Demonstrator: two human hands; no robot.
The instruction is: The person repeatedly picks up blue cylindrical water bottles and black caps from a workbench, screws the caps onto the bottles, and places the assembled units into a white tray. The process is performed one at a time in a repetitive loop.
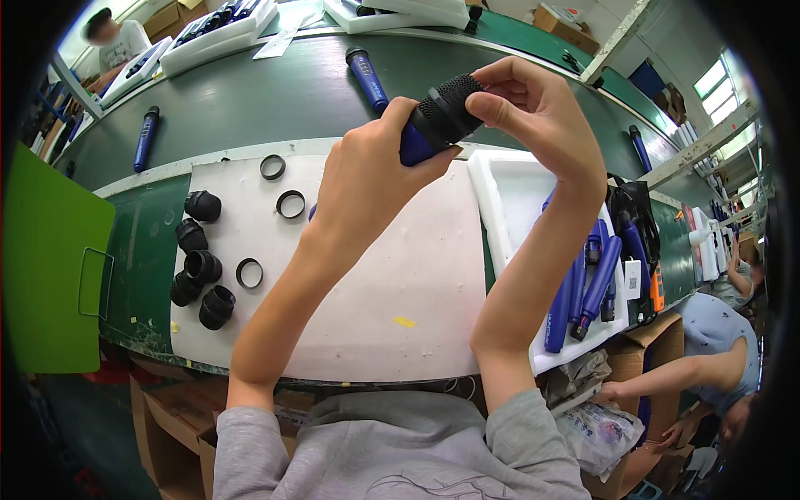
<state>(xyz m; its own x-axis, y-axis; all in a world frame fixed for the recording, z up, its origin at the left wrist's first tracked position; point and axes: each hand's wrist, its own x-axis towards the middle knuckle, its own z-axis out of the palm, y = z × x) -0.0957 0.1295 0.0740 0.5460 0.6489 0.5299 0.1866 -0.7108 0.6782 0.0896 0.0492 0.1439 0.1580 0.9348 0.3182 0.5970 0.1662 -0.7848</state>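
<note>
My left hand (362,171) is wrapped round the blue body of a handheld microphone (446,112), which tilts up to the right above the work surface. The thumb and fingers of my right hand (537,104) close on the end of its black mesh head. My left hand hides most of the blue body. Below it, three thin black rings (290,204) lie on a pale board (400,275). Several black microphone heads (202,267) are grouped at the board's left side.
A white foam tray (492,187) with several blue microphone bodies (596,283) stands at the right. Blue microphones (365,77) lie on the green belt (275,92) behind the board. A green panel (50,267) is at far left. A co-worker's arm (683,375) reaches in at lower right.
</note>
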